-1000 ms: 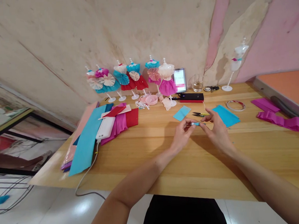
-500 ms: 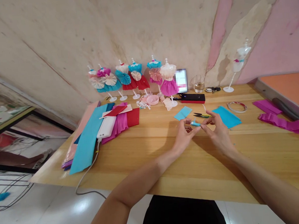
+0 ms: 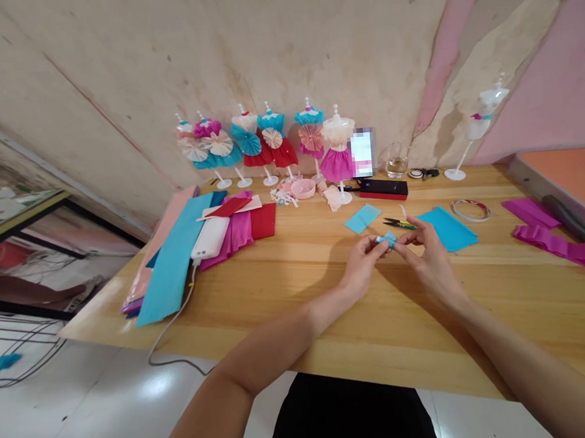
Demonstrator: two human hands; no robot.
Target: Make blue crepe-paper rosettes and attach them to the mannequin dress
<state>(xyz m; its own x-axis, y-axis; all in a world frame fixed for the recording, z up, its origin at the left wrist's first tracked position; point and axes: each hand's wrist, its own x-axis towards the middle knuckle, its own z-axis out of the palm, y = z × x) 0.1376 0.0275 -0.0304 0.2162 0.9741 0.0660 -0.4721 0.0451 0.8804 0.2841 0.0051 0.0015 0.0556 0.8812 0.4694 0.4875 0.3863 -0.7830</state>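
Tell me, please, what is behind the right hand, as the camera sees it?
Behind the right hand, yellow-handled snips and a blue sheet show on the table. The hand covers the handle ends; whatever else lies there cannot be seen.

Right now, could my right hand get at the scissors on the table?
Probably yes: the scissors lie just beyond your right hand, blades uncovered, though its grip would likely have to leave the small blue piece first.

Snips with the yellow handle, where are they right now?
In the head view, the snips lie on the table right of centre, close to the right hand, between the small blue sheet and the large blue sheet.
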